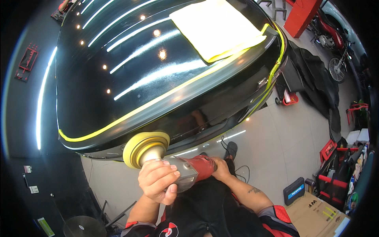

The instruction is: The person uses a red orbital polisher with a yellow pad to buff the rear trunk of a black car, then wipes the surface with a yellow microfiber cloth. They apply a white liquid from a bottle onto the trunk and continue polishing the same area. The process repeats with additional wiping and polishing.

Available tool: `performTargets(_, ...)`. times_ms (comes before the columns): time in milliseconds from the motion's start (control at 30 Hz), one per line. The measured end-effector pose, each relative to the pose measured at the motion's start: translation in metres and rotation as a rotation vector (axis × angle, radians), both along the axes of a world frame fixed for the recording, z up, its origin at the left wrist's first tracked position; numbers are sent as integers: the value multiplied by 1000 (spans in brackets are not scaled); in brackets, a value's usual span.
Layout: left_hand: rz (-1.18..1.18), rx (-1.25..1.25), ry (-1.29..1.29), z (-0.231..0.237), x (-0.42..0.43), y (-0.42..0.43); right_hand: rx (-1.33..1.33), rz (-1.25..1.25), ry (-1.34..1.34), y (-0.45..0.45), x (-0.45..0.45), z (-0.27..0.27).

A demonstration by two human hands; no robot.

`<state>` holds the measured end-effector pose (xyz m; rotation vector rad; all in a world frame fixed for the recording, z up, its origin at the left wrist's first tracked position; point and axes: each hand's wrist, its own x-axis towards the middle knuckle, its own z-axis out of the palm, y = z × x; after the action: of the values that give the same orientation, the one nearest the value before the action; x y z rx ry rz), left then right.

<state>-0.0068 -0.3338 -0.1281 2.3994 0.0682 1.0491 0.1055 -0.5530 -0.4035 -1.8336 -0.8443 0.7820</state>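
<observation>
My left hand (158, 181) is wrapped around the grey front housing of a red rotary polisher (204, 169). At the rear end of the tool, my right hand (222, 169) grips its body. The yellow foam pad (133, 151) faces the upright end panel of a black car (189, 126); whether it touches the paint I cannot tell. Above it, yellow masking tape (165, 100) runs along the edge of a glossy panel that mirrors the ceiling lights. A folded pale yellow cloth (216, 28) lies on that panel.
The polisher's cord (247, 174) loops near my feet. At the right are a Makita case (294, 191) on a cardboard box (319, 213), a red-handled tool cart (331, 180), a black cover (311, 74) and a motorcycle (331, 38). A round stool (84, 226) stands lower left.
</observation>
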Motion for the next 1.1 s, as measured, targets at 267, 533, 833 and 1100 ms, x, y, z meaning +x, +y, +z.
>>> performTargets(267,-47,51,57,-1,18,-6,98,-37,49,-1,0,-11)
performTargets(533,-19,115,133,-6,8,-8,80,48,92,22,-20,-34)
performTargets(833,-213,56,153,-16,70,-28,65,-184,252,-12,-15,-44)
performTargets(1100,-84,47,128,-30,24,-23,13,-18,139,-17,-20,-57)
